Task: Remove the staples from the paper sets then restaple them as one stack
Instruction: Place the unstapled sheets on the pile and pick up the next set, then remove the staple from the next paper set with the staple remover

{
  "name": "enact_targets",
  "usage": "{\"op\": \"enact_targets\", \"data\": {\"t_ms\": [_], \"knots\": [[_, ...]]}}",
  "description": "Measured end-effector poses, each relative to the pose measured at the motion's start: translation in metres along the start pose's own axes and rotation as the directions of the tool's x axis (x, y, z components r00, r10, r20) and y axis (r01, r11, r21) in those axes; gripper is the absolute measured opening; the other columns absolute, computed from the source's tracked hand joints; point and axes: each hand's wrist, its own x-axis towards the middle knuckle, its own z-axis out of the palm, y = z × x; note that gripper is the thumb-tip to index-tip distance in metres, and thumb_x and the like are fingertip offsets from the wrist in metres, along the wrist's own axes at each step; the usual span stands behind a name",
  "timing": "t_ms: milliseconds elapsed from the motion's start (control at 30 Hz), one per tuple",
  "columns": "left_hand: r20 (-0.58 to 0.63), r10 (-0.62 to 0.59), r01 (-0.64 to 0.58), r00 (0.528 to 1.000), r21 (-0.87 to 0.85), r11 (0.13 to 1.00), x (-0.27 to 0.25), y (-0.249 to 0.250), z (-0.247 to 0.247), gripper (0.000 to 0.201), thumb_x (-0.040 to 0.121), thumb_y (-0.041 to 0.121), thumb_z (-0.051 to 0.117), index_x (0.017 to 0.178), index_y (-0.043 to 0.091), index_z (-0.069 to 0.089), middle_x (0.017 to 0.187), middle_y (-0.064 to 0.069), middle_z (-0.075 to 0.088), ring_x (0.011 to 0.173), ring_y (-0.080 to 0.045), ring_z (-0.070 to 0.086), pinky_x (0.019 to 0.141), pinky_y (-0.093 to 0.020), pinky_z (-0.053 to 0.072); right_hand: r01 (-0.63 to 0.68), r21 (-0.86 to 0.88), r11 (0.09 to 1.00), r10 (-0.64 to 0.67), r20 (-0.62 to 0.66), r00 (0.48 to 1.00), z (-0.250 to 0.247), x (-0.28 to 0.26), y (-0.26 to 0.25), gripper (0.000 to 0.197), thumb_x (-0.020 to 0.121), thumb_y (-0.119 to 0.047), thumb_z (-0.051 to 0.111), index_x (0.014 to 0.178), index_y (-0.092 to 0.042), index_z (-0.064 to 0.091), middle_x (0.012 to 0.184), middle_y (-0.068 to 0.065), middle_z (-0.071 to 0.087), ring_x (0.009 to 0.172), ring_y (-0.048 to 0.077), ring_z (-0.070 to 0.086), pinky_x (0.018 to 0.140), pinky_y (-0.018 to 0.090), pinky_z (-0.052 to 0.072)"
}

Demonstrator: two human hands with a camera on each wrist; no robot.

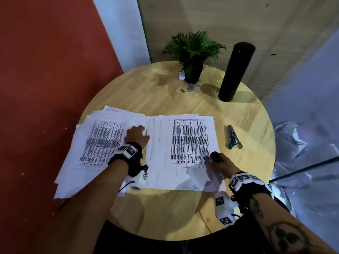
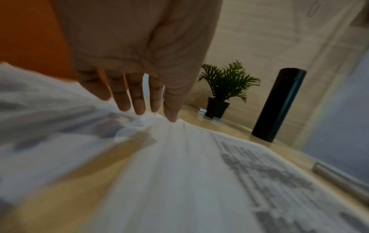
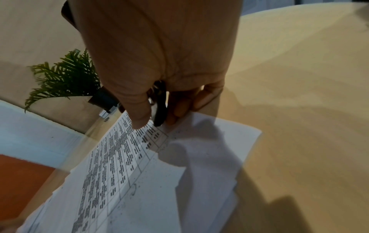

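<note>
The right hand (image 1: pixel 219 163) is down at the near corner of the neater paper set (image 1: pixel 187 151), curled around a small black tool (image 3: pixel 160 108) with its tip right on the printed table. Looks like a staple remover, though the tool is mostly hidden in the fist, so no guarantee. The left hand (image 1: pixel 136 137) is across from it, fingers (image 2: pixel 137 100) straight and relaxed, pressing flat on the messy paper set (image 1: pixel 99 142) and holding nothing.

Best guess at the step: the person is working staples out, or about to gather sheets. To do it well, the free hand should pin the sheets just beside the staple so the corner doesn't tear, and the tool should slide under the staple's crown rather than dig at the paper. No staple is actually visible anywhere, too small or hidden, so how many are left is anyone's guess.

The papers: white sheets with dense black tables. The set under the left hand is fanned out, edges askew and hanging off the desk (image 1: pixel 183 217) edge. The one under the right hand is fairly squared. They'll need a proper tap to align before restapling.

The stapler (image 1: pixel 233 137) lies beyond the right hand, off to its outer side, untouched.
</note>
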Motion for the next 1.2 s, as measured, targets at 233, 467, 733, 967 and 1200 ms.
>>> {"op": "enact_targets", "data": {"t_ms": [233,467,733,967,1200], "knots": [[0.135,-0.19,0.213,0.972,-0.181,0.96,0.02,0.05,0.031,0.095,0.069,0.047,0.078,0.14,0.001,0.035,0.144,-0.019,0.041,0.132,-0.032,0.042,0.106,-0.04,0.04,0.039,-0.097,0.995,-0.035,0.041,0.999,-0.003,0.002,-0.001,0.017,0.09,-0.023,0.058,0.096,-0.015,0.045,0.099,0.012,0.053,0.091,0.019,0.049,0.082,0.032,0.041],[0.226,-0.195,0.241,0.955,-0.202,0.949,0.027,0.054,0.027,0.079,0.066,0.042,0.082,0.124,-0.004,0.054,0.124,-0.016,0.062,0.106,-0.027,0.063,0.091,-0.031,0.049,0.038,-0.116,0.993,-0.03,0.074,0.997,-0.003,0.006,0.001,0.023,0.089,-0.023,0.059,0.107,-0.01,0.05,0.117,0.023,0.057,0.098,0.023,0.052,0.087,0.035,0.041],[0.139,-0.089,0.126,0.986,-0.282,0.951,0.026,0.064,0.037,0.1,0.066,0.034,0.084,0.145,0.013,0.028,0.148,-0.01,0.036,0.128,-0.031,0.047,0.096,-0.044,0.048,0.016,-0.104,0.995,-0.008,0.078,0.997,-0.002,0.005,0.0,0.02,0.088,-0.025,0.06,0.101,-0.017,0.046,0.115,0.024,0.057,0.105,0.032,0.055,0.091,0.041,0.043],[0.22,-0.145,0.226,0.965,-0.408,0.885,0.027,0.064,0.033,0.08,0.071,0.044,0.079,0.137,0.014,0.044,0.145,-0.011,0.041,0.126,-0.03,0.049,0.107,-0.039,0.039,0.013,-0.127,0.992,-0.003,0.083,0.997,-0.004,0.004,-0.002,0.02,0.089,-0.024,0.059,0.102,-0.016,0.046,0.118,0.023,0.056,0.106,0.029,0.054,0.09,0.037,0.041],[0.226,-0.095,0.166,0.97,-0.323,0.932,0.029,0.072,0.026,0.099,0.066,0.022,0.086,0.145,0.01,0.028,0.139,-0.015,0.046,0.103,-0.032,0.063,0.08,-0.04,0.056,0.013,-0.135,0.991,-0.002,0.084,0.996,-0.004,0.004,-0.003,0.02,0.089,-0.023,0.059,0.099,-0.016,0.042,0.119,0.023,0.055,0.095,0.019,0.046,0.089,0.034,0.039]]}}
